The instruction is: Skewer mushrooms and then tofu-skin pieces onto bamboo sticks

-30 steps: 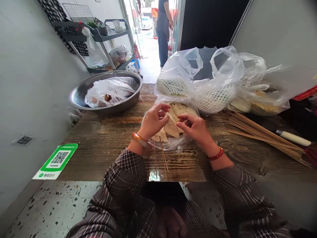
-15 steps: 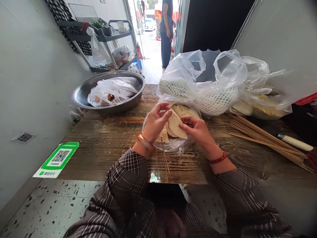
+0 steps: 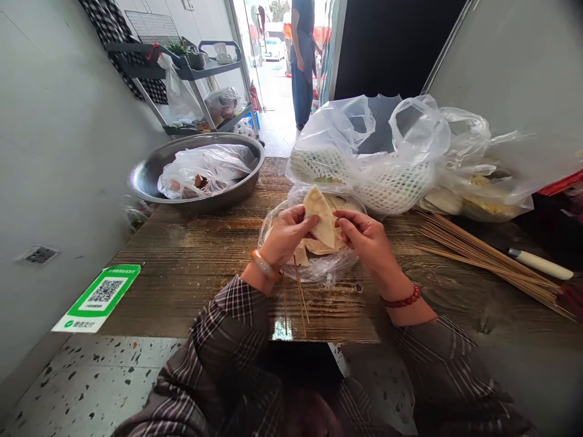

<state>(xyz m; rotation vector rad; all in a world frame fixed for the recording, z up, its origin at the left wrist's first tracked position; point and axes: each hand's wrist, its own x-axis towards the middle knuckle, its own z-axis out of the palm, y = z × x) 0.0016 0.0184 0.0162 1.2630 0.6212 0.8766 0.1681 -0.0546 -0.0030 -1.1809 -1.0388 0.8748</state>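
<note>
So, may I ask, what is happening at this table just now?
A person's left hand holds up a pale flat wedge over similar pieces on clear plastic. The right hand is at the wedge's right edge; what it grips is too small to tell. Thin sticks run from the near side, and a bundle of sticks lies to the right.

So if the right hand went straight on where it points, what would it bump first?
The right hand would probably meet the pale wedge in the left hand, though depth is unclear.
</note>
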